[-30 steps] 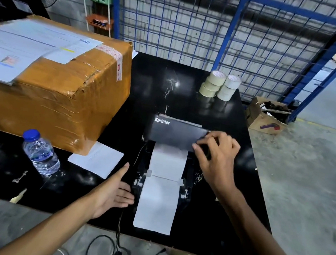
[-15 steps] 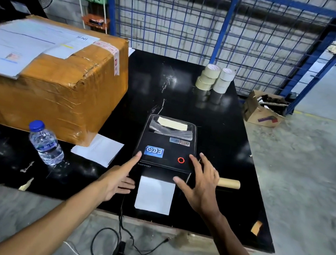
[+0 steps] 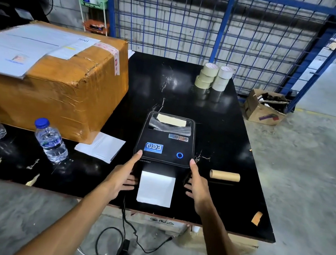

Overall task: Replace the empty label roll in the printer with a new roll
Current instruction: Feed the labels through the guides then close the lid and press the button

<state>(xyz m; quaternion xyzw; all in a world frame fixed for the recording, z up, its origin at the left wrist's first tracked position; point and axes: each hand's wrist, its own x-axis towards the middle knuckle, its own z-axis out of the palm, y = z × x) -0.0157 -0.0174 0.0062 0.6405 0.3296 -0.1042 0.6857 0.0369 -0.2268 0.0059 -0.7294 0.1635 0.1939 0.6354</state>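
The black label printer [image 3: 166,140] sits on the black table [image 3: 237,137] with its lid shut and a blue ring light on. A white label strip [image 3: 156,187] hangs out of its front slot. Through the lid window the new roll shows. My left hand [image 3: 125,175] rests against the printer's front left corner, thumb on the lid edge. My right hand [image 3: 197,186] rests against the front right corner the same way. Both hands have fingers apart and hold nothing. The empty cardboard core [image 3: 224,175] lies on the table to the right of the printer.
A large taped cardboard box [image 3: 55,88] with papers on top fills the left. Two water bottles [image 3: 51,142] and a paper sheet [image 3: 101,146] lie beside it. Tape rolls [image 3: 214,76] stand at the back. A cable [image 3: 126,226] drops off the front edge. Blue wire fencing stands behind.
The printer lid went from raised to shut, and its ring light turned from red to blue. My right hand left the lid and moved to the front right corner.
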